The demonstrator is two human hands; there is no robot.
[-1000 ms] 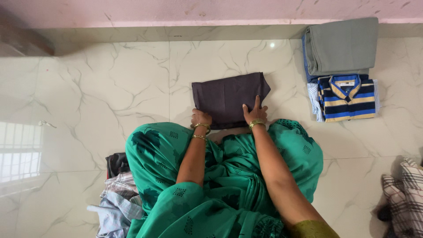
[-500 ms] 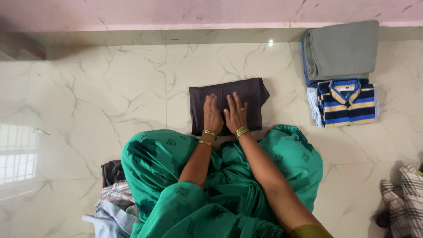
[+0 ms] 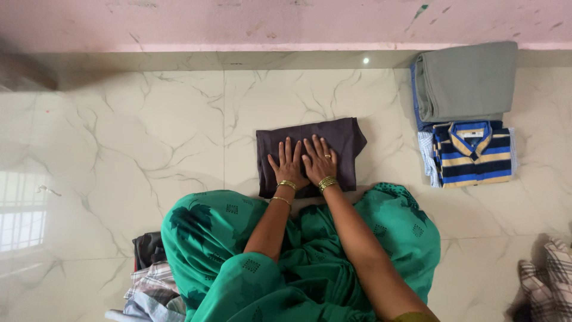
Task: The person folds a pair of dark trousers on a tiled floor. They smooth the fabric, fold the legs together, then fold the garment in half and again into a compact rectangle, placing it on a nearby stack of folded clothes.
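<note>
Head view: left hand (image 3: pixel 285 166) and right hand (image 3: pixel 319 162), fingers spread flat, gripping nothing, press folded dark cloth (image 3: pixel 345 140) against floor (image 3: pixel 149 137), flattening it.

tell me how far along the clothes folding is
Done: a folded grey cloth and folded striped polo shirt lie stacked by the wall. In hand: left hand and right hand press flat on the folded dark purple garment. Left: a loose clothes heap.

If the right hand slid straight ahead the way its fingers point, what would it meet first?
The right hand lies flat on the dark folded cloth. Ahead is that cloth's far edge, then bare marble floor up to the wall's base, it seems.
</note>
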